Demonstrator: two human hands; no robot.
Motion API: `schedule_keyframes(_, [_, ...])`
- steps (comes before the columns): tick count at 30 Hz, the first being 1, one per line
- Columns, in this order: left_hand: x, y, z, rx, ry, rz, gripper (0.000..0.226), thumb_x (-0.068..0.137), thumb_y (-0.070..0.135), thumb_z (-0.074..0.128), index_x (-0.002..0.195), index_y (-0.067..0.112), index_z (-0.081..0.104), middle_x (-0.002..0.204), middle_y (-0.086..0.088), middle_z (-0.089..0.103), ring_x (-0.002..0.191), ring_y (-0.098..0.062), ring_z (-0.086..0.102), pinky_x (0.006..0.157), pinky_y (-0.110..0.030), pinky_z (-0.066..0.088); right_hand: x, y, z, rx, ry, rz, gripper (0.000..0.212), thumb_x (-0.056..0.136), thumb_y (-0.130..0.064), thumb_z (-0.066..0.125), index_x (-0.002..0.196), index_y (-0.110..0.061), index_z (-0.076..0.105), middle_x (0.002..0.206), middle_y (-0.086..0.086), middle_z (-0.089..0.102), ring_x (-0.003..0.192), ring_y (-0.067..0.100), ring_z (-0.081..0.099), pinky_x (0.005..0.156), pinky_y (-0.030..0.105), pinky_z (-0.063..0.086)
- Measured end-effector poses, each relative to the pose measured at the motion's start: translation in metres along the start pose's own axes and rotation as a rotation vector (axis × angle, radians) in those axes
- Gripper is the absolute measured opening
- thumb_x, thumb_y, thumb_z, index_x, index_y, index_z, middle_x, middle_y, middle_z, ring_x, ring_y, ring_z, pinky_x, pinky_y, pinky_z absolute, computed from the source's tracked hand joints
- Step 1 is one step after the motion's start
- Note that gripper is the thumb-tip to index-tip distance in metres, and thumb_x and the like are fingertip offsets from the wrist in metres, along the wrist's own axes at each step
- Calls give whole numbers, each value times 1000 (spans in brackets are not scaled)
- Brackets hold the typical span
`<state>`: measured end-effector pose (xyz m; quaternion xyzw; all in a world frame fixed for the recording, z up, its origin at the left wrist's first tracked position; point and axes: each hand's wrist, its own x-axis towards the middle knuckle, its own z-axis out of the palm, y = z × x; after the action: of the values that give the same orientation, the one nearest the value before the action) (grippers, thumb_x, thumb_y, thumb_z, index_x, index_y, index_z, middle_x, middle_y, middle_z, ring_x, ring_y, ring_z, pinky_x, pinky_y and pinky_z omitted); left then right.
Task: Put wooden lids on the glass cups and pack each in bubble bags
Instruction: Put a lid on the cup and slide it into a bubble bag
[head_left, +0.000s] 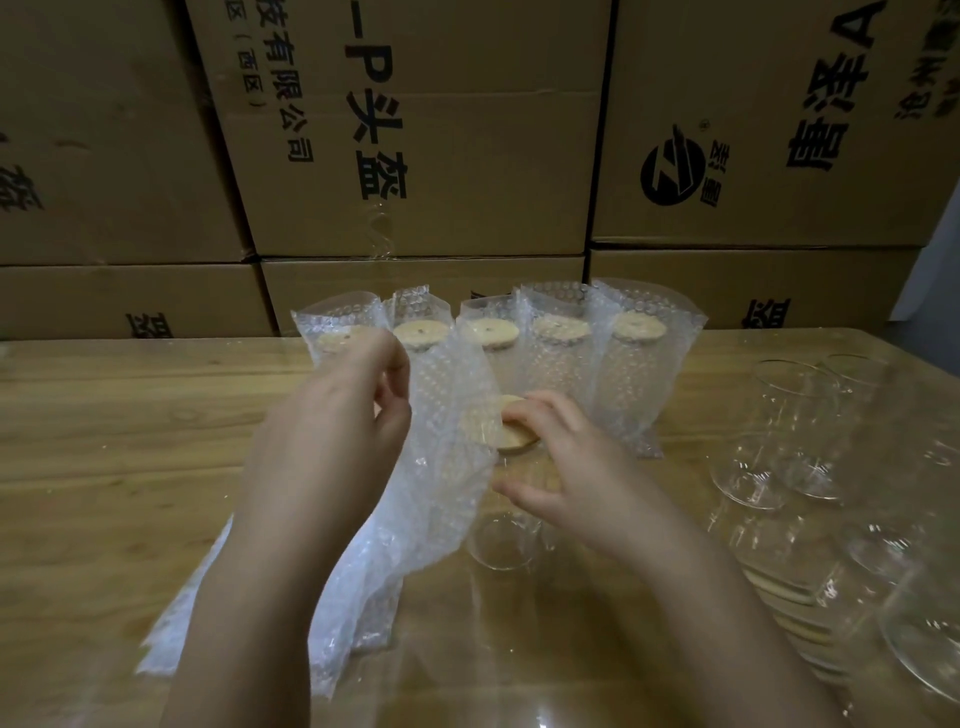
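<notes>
Left hand (337, 415) pinching the top of a bubble bag (431, 493) hanging lengthwise to the tabletop (104, 441), right hand (566, 467) gripping the cup (501, 545) beside it mid-table, lid (519, 441) uppermost, long axis roughly upright.

Table (104, 415): light wood with visible grain and a glossy top. Soft glare patches lie toward the near edge. The far right corner is rounded.

Cartons (467, 156): brown cardboard stacked two rows high that I can see, standing close behind the table's far edge and closing off the whole back of the room. They carry black printed characters, most turned sideways.

Logo (672, 166): a round black mark on the upper carton above the far right corner.

Tape (382, 228): a clear strip down the middle upper carton.

Pale surface (930, 270): a bluish-white sliver past the cartons at the right; wall or panel, I cannot tell.

Light: dim, warm and even.
</notes>
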<state>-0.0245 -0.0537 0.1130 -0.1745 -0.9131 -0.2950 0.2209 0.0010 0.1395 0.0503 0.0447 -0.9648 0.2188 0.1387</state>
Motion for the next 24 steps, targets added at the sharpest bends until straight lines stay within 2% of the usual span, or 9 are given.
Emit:
schedule_keyframes(2, [0, 0, -3, -26, -81, 21, 26, 89, 13, 53, 74, 33, 46, 86, 13, 54, 70, -13, 61, 61, -37, 47, 2, 0, 6, 20, 24, -9, 54, 84, -55, 60, 128, -41, 33, 135, -21, 27, 109, 5, 50, 84, 28, 47])
schedule_keyframes(4, [0, 1, -5, -51, -108, 14, 29, 87, 12, 55, 70, 36, 53, 86, 15, 51, 67, -2, 55, 58, -27, 40, 3, 1, 10, 32, 48, -3, 55, 82, -57, 62, 125, -43, 30, 131, -22, 30, 105, 2, 48, 76, 24, 42])
schedule_keyframes(7, [0, 0, -5, -43, -99, -12, 20, 86, 18, 56, 79, 35, 65, 86, 18, 48, 65, 6, 51, 54, -15, 28, 4, 2, 14, 83, 70, 18, 55, 79, -56, 66, 117, -46, 28, 126, -22, 36, 103, 1, 47, 74, 22, 39])
schedule_keyframes(9, [-1, -2, -5, -39, -113, -20, 19, 82, 29, 56, 97, 31, 69, 93, 17, 49, 65, 6, 52, 58, -15, 34, 5, 2, 14, 144, 93, 36, 52, 76, -53, 69, 109, -48, 29, 122, -22, 39, 99, -1, 47, 70, 19, 39])
schedule_keyframes(11, [-2, -4, -7, -11, -143, -30, 36, 75, 38, 55, 110, 31, 65, 102, 16, 48, 72, 1, 54, 62, -22, 42, 5, 5, 12, 186, 127, 73, 52, 72, -53, 71, 102, -50, 29, 117, -23, 42, 94, -3, 47, 68, 16, 39])
schedule_keyframes(14, [-2, -6, -9, 19, -141, -43, 44, 78, 32, 59, 122, 29, 60, 109, 15, 46, 76, -2, 54, 63, -26, 41, 5, 11, 8, 210, 211, 153, 53, 70, -54, 74, 101, -46, 32, 115, -21, 45, 95, 0, 50, 73, 23, 47])
schedule_keyframes(19, [-2, -3, -2, 9, -57, 8, 44, 85, 16, 60, 127, 27, 58, 111, 15, 45, 68, -2, 52, 59, -19, 38, 1, 9, -16, 387, 557, 185, 55, 65, -51, 75, 106, -43, 39, 113, -19, 49, 96, 2, 55, 75, 21, 49])
schedule_keyframes(21, [-2, 0, 1, -19, -51, 15, 45, 85, 14, 59, 128, 26, 58, 112, 13, 47, 68, -3, 53, 60, -19, 39, -5, 0, -30, 572, 742, 119, 54, 67, -47, 77, 105, -45, 40, 114, -18, 50, 98, 4, 59, 77, 22, 52])
schedule_keyframes(24, [-3, 3, 4, -36, -42, 28, 46, 85, 14, 59, 129, 25, 57, 114, 12, 48, 69, -3, 53, 63, -20, 43, -15, -14, -51, 844, 965, -38, 52, 72, -34, 79, 106, -38, 40, 113, -4, 56, 94, 3, 63, 79, 19, 52])
